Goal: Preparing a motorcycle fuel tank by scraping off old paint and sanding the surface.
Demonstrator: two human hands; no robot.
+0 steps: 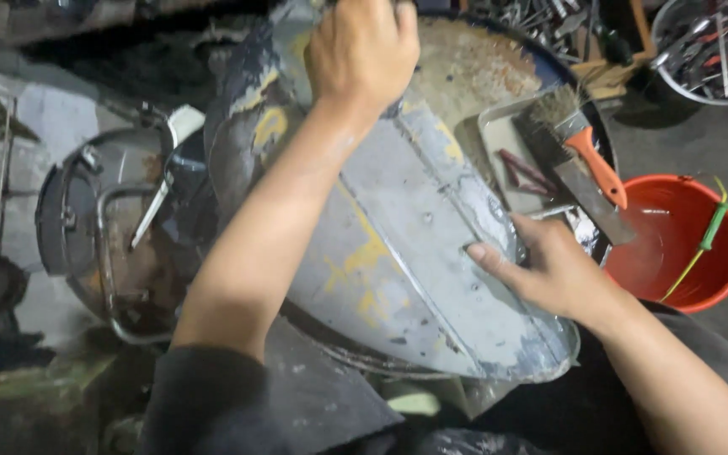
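Left hand (362,52) is gripping the curved grey panel's (398,253) far end; right hand (549,270) is pressing flat, fingers spread, beside a brush (583,152) and red bucket (684,244), workshop floor cluttered.

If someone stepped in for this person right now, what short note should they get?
Left hand: gripping the far end of the grey metal panel.
Right hand: flat on the panel's near edge, steadying it.
The panel lies across a round drum; much of its yellow paint is off, patches remain.
A brush with an orange handle rests on a tray beside a red bucket.
Neither hand holds a tool.
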